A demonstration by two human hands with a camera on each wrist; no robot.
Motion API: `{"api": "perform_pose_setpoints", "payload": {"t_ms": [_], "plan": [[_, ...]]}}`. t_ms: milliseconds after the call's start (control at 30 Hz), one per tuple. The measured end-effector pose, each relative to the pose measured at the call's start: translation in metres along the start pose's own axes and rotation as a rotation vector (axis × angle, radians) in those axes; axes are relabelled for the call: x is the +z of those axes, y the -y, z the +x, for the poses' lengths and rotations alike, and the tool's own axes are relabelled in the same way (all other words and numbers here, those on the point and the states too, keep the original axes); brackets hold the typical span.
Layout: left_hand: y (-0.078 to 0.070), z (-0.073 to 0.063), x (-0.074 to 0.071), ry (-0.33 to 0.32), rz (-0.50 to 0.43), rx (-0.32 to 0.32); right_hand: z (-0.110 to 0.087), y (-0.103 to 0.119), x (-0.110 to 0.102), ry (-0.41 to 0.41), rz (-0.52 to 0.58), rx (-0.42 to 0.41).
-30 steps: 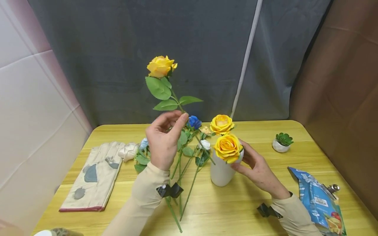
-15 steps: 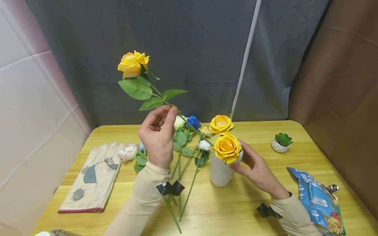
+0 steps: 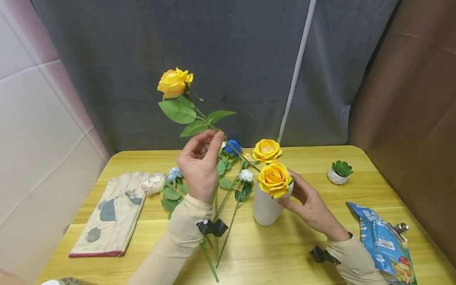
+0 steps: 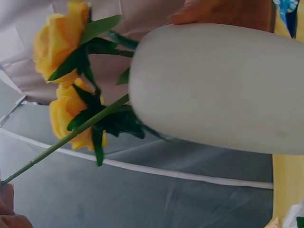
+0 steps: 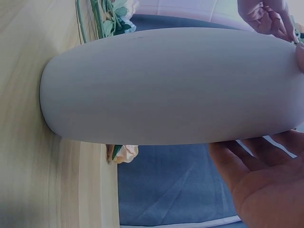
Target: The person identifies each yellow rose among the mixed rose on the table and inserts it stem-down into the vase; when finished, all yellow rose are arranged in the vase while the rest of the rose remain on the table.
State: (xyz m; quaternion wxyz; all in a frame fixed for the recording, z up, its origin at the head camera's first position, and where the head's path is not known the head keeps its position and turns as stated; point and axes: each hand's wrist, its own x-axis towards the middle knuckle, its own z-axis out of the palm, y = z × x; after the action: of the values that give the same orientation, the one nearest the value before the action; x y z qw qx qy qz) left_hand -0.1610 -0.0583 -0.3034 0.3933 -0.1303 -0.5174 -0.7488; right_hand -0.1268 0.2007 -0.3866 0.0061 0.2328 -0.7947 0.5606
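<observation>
My left hand pinches the stem of a yellow rose between thumb and fingers. The bloom leans up to the left, and the stem slants down to the mouth of a white vase. Whether its tip is inside the mouth, I cannot tell. Two other yellow roses stand in the vase, their blooms above the rim. My right hand grips the vase near its top, thumb in front and fingers round the far side. In the right wrist view the vase stands upright on the table.
Loose flowers lie left of the vase, among them a blue rose, a white rose and a light blue flower. Folded gloves are at left. A small potted succulent and a clipped blue packet are at right.
The held rose swung left and tilted over, then came back slightly right and lower with my left hand. Its stem end rose from before the vase to its mouth. My right hand stayed put.
</observation>
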Motion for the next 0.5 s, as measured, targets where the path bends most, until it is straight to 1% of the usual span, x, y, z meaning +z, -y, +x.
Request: {"api": "perform_pose_setpoints", "payload": {"t_ms": [133, 367, 500], "plan": [[0.005, -0.006, 0.005, 0.047, 0.027, -0.02, 0.0, -0.001, 0.0, -0.001, -0.005, 0.002], [0.015, -0.02, 0.013, 0.165, 0.057, -0.12, -0.001, -0.001, 0.0, -0.002, -0.013, 0.014], [0.021, -0.029, 0.015, 0.237, 0.099, -0.144, 0.0, -0.001, 0.0, -0.002, -0.011, 0.021]]}}
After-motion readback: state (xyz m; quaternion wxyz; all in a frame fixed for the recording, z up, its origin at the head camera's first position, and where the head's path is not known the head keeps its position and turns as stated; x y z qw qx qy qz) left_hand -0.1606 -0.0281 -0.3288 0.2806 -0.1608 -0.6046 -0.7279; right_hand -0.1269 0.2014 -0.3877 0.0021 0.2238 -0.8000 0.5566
